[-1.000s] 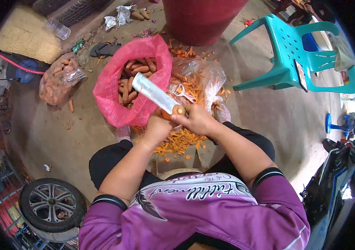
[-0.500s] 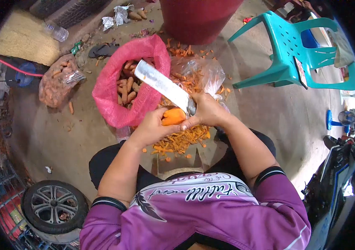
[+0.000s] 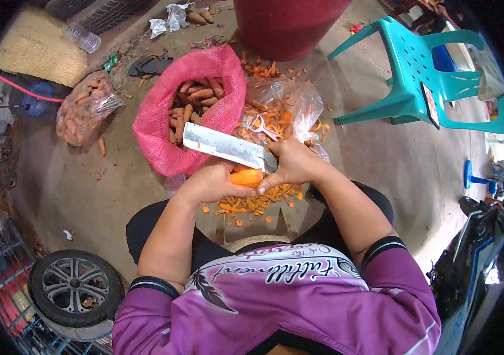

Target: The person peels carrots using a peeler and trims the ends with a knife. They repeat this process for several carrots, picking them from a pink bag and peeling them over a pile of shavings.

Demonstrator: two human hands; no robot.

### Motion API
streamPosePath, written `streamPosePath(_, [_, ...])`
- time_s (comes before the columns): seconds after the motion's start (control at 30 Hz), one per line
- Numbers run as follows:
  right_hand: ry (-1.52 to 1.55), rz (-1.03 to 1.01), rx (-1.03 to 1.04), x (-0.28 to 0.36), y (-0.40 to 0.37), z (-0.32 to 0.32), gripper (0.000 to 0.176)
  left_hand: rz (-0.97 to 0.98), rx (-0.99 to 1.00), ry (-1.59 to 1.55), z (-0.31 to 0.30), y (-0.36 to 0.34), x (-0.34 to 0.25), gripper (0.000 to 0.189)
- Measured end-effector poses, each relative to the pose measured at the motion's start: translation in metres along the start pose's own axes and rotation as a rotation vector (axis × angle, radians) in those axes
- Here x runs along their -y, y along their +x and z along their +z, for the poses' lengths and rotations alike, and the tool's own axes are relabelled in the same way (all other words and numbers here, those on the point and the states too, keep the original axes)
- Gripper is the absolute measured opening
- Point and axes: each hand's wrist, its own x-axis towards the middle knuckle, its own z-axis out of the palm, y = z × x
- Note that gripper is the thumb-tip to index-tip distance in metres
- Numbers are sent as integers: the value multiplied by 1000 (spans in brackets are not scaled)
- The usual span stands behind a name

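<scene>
My left hand [image 3: 209, 182] is closed around a peeled orange carrot [image 3: 246, 177], held low in front of my knees. My right hand [image 3: 294, 161] grips the handle of a wide-bladed knife [image 3: 222, 145]. The blade points to the left and lies just above the carrot, and my right thumb reaches to the carrot's near end. Beneath both hands is a pile of carrot strips [image 3: 237, 206]. Just beyond the blade, a pink mesh sack [image 3: 152, 142] stands open with unpeeled carrots [image 3: 201, 94] inside. A pale peeler [image 3: 262, 126] rests among orange scraps by a clear plastic bag [image 3: 308, 111].
A teal plastic chair [image 3: 406, 59] stands at the right, with a flat dark object on it. A maroon tub [image 3: 287, 29] is at the back. To the left sit a clear bag of carrots [image 3: 83, 115] and a wheel [image 3: 74, 287]. A motorcycle [image 3: 477, 254] is at far right.
The knife blade has swung down to a flatter angle, closer to the carrot. My left hand still holds the carrot. The view has shifted slightly.
</scene>
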Motion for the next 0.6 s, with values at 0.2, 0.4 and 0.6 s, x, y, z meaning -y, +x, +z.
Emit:
streamPosePath(0.2, [-187,25,8,8,-1,0,70,10,-54,75,-2,-2,-2,57])
streamPosePath(0.4, [-284,74,-93,16,-3,2,61,-131,26,-315,-3,-1,-3,48])
streamPosePath(0.6, [671,320,-147,-16,6,11,45,-38,-103,-289,-3,5,-2,44])
